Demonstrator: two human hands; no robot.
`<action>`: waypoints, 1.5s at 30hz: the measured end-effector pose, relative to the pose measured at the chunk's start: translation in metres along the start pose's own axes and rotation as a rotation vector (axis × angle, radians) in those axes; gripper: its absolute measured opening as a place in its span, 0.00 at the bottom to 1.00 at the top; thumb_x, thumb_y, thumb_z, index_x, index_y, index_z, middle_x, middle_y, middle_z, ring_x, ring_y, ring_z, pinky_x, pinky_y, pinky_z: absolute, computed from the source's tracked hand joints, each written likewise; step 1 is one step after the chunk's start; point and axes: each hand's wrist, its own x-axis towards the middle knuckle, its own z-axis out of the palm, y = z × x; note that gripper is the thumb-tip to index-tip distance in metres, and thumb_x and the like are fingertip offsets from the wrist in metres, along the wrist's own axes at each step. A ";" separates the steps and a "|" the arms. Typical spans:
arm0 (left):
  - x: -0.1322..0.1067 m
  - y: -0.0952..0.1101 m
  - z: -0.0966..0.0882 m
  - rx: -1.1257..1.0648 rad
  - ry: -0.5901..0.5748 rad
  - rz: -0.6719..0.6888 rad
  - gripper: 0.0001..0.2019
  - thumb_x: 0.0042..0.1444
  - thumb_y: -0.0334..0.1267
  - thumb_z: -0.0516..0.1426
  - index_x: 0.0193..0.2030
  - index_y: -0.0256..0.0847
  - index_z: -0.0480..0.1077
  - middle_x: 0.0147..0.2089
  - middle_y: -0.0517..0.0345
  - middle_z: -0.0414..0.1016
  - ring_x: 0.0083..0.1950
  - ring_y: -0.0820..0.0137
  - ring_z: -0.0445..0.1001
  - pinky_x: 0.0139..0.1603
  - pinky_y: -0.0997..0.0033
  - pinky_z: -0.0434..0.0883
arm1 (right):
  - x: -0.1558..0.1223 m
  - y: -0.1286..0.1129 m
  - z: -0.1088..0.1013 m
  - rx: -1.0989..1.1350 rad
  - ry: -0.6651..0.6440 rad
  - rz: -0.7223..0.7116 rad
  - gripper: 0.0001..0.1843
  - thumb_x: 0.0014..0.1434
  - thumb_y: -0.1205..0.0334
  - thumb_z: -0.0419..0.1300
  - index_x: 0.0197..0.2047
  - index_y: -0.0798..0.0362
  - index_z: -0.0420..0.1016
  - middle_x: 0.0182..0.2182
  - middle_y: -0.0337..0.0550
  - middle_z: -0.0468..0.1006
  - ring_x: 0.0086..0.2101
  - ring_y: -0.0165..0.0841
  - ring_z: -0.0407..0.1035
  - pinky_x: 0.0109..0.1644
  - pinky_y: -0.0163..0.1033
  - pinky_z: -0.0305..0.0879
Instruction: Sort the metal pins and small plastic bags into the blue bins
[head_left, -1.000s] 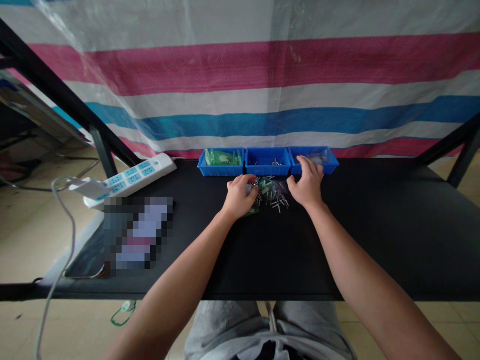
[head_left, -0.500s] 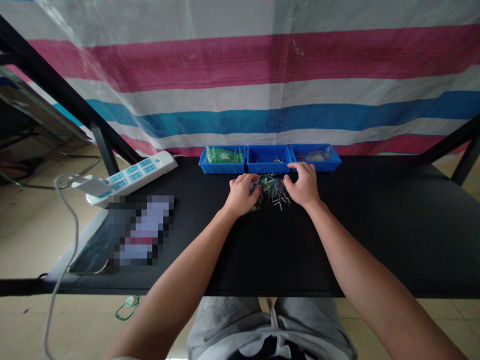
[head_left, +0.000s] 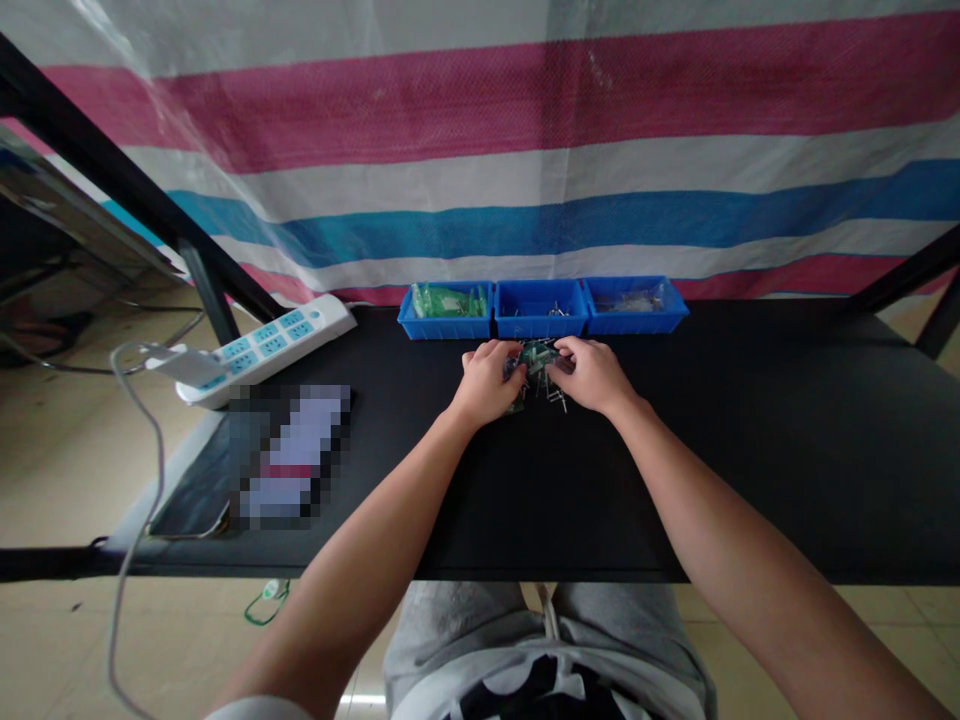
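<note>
Between my two hands is a small pile of metal pins that look like blind rivets [head_left: 556, 398]. A clear plastic bag with green on it [head_left: 537, 355] lies over and among them. My left hand [head_left: 489, 382] is curled on the left side of the bag, its thumb pointing to the pile. On the other side, my right hand [head_left: 594, 374] is closed at the bag's right edge, thumb and fingers together. The fingertips of both hands are partly hidden. Just behind the pile stands the middle blue bin [head_left: 540, 327], holding a few more metal pins [head_left: 556, 310].
The left blue bin [head_left: 448, 328] holds a green bag [head_left: 450, 301]; the right blue bin [head_left: 637, 323] holds a clear bag [head_left: 634, 300]. At left on the black table [head_left: 540, 500] are a power strip [head_left: 270, 345] and a blurred-out phone-like object [head_left: 296, 455]. A cable [head_left: 159, 470] hangs off the edge.
My right hand has moved left and down from beside the right bin to the bag, its fingers closing. My left hand stays about where it was. The view has shifted slightly.
</note>
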 end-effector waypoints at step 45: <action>-0.003 0.006 -0.003 -0.346 0.257 -0.027 0.10 0.57 0.40 0.57 0.42 0.40 0.76 0.35 0.56 0.80 0.36 0.69 0.76 0.40 0.70 0.70 | -0.003 -0.027 0.001 0.890 0.038 0.140 0.18 0.54 0.53 0.62 0.45 0.53 0.75 0.32 0.45 0.79 0.28 0.32 0.71 0.28 0.36 0.67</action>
